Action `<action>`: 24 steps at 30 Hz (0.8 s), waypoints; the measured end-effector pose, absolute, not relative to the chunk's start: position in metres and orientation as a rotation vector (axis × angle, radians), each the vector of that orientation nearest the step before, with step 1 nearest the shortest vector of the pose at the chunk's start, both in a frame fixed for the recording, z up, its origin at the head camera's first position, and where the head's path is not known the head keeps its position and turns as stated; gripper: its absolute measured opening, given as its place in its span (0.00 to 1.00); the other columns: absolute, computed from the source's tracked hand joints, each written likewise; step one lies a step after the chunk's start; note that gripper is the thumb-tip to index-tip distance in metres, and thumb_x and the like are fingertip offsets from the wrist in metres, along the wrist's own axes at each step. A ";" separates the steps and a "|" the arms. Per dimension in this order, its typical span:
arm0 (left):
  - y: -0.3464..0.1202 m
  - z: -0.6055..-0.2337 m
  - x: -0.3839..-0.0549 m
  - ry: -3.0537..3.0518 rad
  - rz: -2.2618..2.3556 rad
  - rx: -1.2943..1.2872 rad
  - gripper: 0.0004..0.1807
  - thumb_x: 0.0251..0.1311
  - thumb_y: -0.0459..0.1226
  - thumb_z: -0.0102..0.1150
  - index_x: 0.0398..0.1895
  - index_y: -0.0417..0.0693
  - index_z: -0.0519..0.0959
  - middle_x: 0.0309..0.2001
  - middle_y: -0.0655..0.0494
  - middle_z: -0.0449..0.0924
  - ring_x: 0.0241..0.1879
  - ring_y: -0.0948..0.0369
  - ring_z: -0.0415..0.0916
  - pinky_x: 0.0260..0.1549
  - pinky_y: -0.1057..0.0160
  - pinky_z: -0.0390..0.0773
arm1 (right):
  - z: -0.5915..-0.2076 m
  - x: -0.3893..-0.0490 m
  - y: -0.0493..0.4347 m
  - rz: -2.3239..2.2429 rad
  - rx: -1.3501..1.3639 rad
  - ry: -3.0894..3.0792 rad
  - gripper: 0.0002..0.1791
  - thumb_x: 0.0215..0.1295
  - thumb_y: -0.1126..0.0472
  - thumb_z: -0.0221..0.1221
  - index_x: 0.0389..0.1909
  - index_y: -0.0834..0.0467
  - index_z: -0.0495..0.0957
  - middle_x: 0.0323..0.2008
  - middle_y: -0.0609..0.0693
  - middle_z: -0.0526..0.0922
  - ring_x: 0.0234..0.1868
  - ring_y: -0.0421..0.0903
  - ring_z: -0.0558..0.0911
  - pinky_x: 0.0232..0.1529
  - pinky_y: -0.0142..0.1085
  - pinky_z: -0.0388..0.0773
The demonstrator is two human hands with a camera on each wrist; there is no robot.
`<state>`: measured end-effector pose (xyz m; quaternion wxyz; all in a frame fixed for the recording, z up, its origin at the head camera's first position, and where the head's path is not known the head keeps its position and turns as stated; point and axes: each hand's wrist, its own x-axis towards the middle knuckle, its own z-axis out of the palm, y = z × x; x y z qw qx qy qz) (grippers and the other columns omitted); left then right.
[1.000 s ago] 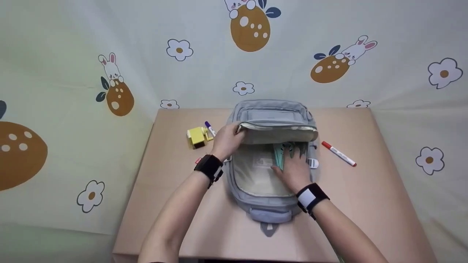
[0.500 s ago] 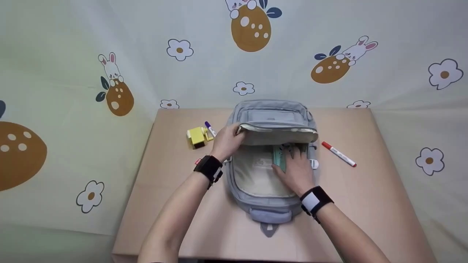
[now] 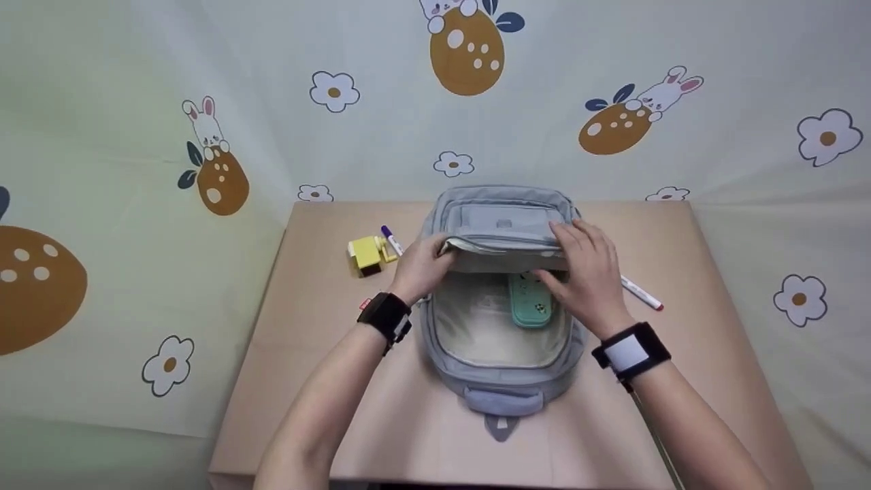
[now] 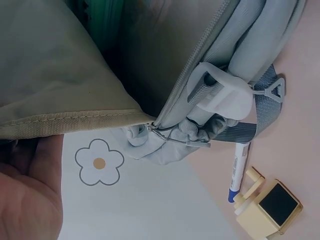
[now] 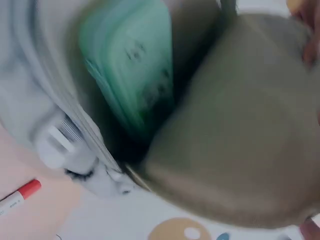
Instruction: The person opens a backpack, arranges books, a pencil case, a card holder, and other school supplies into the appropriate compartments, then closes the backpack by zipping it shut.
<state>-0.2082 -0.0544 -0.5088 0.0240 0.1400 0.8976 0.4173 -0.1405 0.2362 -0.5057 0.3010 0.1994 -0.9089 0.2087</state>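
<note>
A grey backpack [image 3: 449, 361] lies on the table with its main compartment unzipped and its front flap [image 3: 507, 261] raised. At the flap's left edge my left hand [image 3: 420, 271] grips the rim; palm and fingers also show in the left wrist view, below the stitched edge [image 4: 75, 119]. My right hand [image 3: 593, 282] holds the flap's right side, fingers over the outside and thumb underneath. Inside, on the right, rests a mint-green pencil case [image 3: 531, 309] with small dark prints. Its upper end is hidden by the flap in the head view; the right wrist view is blurred.
Left of the backpack stand a small yellow block-shaped object with a crank [image 3: 368, 254] and a purple-capped marker [image 3: 390, 239]. A red-capped marker [image 3: 642, 292] lies to the right, partly behind my hand. Patterned cloth [image 3: 381, 150] surrounds the brown table [image 3: 306, 381].
My right hand has left the pencil case and moved up and right, out of the compartment, onto the flap's right side. The pencil case is now uncovered. My left hand keeps its grip.
</note>
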 end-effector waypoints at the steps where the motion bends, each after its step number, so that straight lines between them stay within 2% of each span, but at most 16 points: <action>1: -0.055 -0.510 -0.208 2.772 1.289 0.436 0.10 0.70 0.43 0.61 0.49 0.55 0.85 0.39 0.58 0.84 0.36 0.57 0.79 0.40 0.54 0.78 | -0.503 -0.145 0.238 0.595 0.523 -2.459 0.43 0.55 0.57 0.76 0.71 0.59 0.69 0.65 0.59 0.76 0.69 0.61 0.68 0.70 0.57 0.60; 6: -0.058 -0.514 -0.207 2.758 1.304 0.461 0.10 0.70 0.42 0.61 0.50 0.55 0.85 0.39 0.59 0.83 0.36 0.57 0.78 0.40 0.54 0.78 | -0.495 -0.157 0.238 0.821 0.499 -2.575 0.28 0.55 0.66 0.74 0.60 0.57 0.81 0.55 0.55 0.85 0.56 0.57 0.82 0.57 0.51 0.77; 9: -0.061 -0.515 -0.206 2.748 1.318 0.475 0.09 0.70 0.42 0.61 0.49 0.54 0.85 0.38 0.59 0.83 0.34 0.58 0.78 0.39 0.54 0.79 | -0.495 -0.159 0.235 0.894 0.464 -2.601 0.22 0.55 0.69 0.71 0.53 0.56 0.85 0.50 0.54 0.87 0.50 0.55 0.86 0.50 0.50 0.81; 12: -0.064 -0.516 -0.206 2.729 1.308 0.529 0.11 0.70 0.42 0.61 0.52 0.55 0.84 0.40 0.58 0.83 0.35 0.59 0.78 0.40 0.55 0.79 | -0.495 -0.159 0.233 0.925 0.414 -2.605 0.21 0.55 0.72 0.70 0.51 0.58 0.85 0.49 0.54 0.88 0.50 0.55 0.86 0.50 0.50 0.81; 15: -0.073 -0.520 -0.205 2.681 1.302 0.605 0.20 0.67 0.42 0.61 0.62 0.59 0.80 0.52 0.58 0.83 0.41 0.58 0.78 0.44 0.56 0.78 | -0.494 -0.158 0.232 0.925 0.375 -2.604 0.19 0.56 0.72 0.68 0.51 0.58 0.86 0.49 0.54 0.88 0.50 0.55 0.86 0.49 0.50 0.82; 17: -0.083 -0.525 -0.204 2.635 1.322 0.620 0.29 0.64 0.41 0.60 0.70 0.61 0.75 0.62 0.59 0.78 0.46 0.55 0.77 0.46 0.54 0.77 | -0.493 -0.158 0.232 0.942 0.352 -2.604 0.19 0.57 0.72 0.68 0.50 0.58 0.86 0.49 0.53 0.88 0.50 0.54 0.86 0.48 0.49 0.82; 18: -0.089 -0.528 -0.204 2.624 1.330 0.611 0.33 0.62 0.40 0.59 0.73 0.62 0.72 0.67 0.60 0.75 0.52 0.55 0.76 0.50 0.54 0.76 | -0.493 -0.157 0.232 0.947 0.341 -2.606 0.19 0.58 0.71 0.68 0.51 0.58 0.86 0.49 0.53 0.88 0.50 0.54 0.86 0.48 0.49 0.82; 21: -0.110 -0.539 -0.206 2.629 1.378 0.486 0.38 0.59 0.39 0.57 0.77 0.60 0.66 0.73 0.60 0.68 0.65 0.53 0.70 0.61 0.52 0.71 | -0.493 -0.158 0.231 0.983 0.318 -2.606 0.18 0.58 0.71 0.68 0.50 0.57 0.86 0.48 0.52 0.88 0.50 0.53 0.87 0.48 0.48 0.82; 24: -0.132 -0.552 -0.213 2.725 1.383 0.297 0.38 0.61 0.39 0.57 0.78 0.55 0.64 0.75 0.55 0.65 0.73 0.54 0.61 0.70 0.52 0.63 | -0.493 -0.157 0.230 0.999 0.319 -2.598 0.17 0.58 0.70 0.69 0.49 0.56 0.87 0.47 0.51 0.89 0.49 0.53 0.87 0.49 0.48 0.82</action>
